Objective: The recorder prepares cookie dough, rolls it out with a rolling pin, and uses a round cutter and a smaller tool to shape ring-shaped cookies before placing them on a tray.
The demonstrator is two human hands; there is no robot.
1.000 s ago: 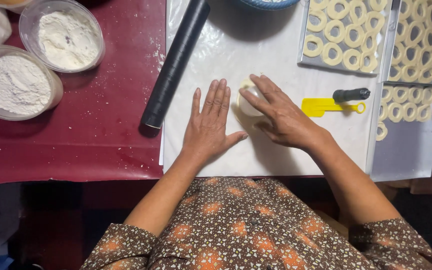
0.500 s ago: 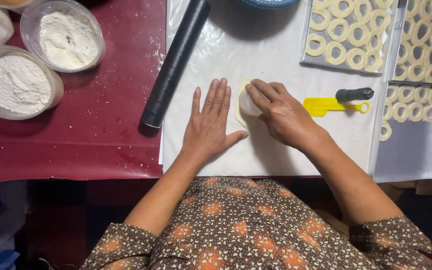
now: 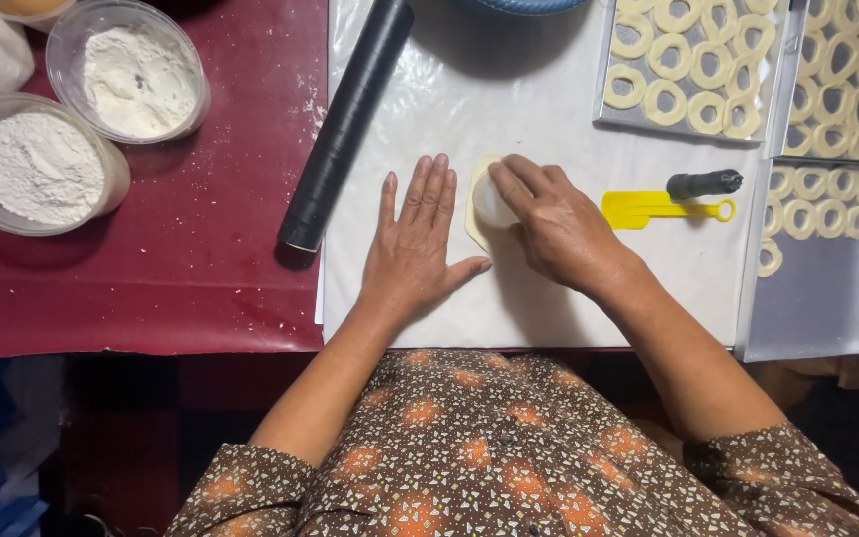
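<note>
My left hand (image 3: 415,244) lies flat, fingers spread, on the white plastic sheet (image 3: 549,129), just left of a small pale piece of dough (image 3: 472,227). My right hand (image 3: 564,234) grips a round white cutter (image 3: 490,202) from above and holds it down on that dough. Its fingers cover most of the cutter, and the two hands almost touch at the thumb.
A black rolling pin (image 3: 345,124) lies diagonally on the sheet's left edge. A yellow spatula (image 3: 648,209) and a short black handle (image 3: 703,183) lie to the right. Metal trays (image 3: 827,298) hold several dough rings (image 3: 693,60). Two tubs of flour (image 3: 42,169) stand on the red cloth (image 3: 201,268).
My right hand has moved left and down onto the dough with the cutter. My left hand has stayed flat in place.
</note>
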